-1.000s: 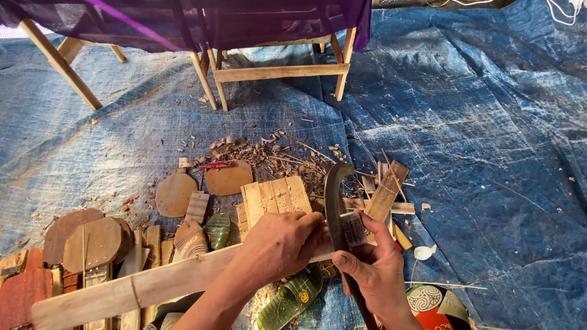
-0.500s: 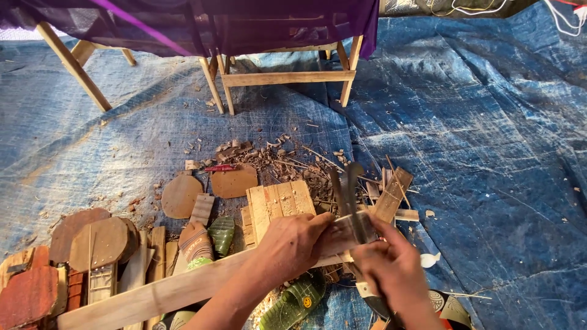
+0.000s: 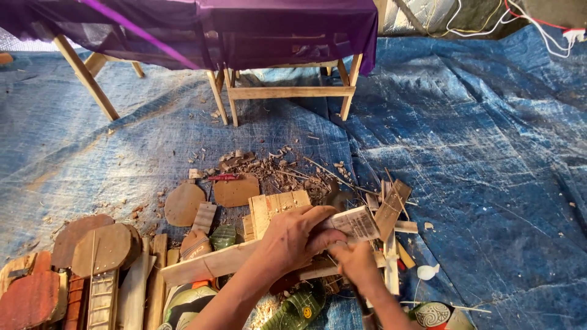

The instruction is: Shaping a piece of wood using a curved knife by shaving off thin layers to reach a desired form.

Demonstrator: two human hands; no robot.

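My left hand [image 3: 292,239] grips a long pale wooden plank [image 3: 208,264] near its right end and holds it slanted over the pile on the floor. My right hand [image 3: 356,264] sits just below that end, closed around the dark handle [image 3: 368,310] of a curved knife. The dark blade tip [image 3: 337,197] shows just behind the plank's end. A small slatted wooden block [image 3: 278,205] lies under the plank, right behind my left hand.
Blue tarp [image 3: 489,171] covers the floor. Wood chips [image 3: 269,168] and flat rounded wooden cutouts [image 3: 183,205] lie ahead. Guitar-shaped wooden pieces [image 3: 101,253] lie at the left. A wooden frame under purple cloth [image 3: 287,91] stands behind. A green bottle [image 3: 299,308] lies below.
The curved blade stood raised above the plank; now it has come down behind the plank's end. My right hand has dropped lower, and the plank's end has shifted slightly right.
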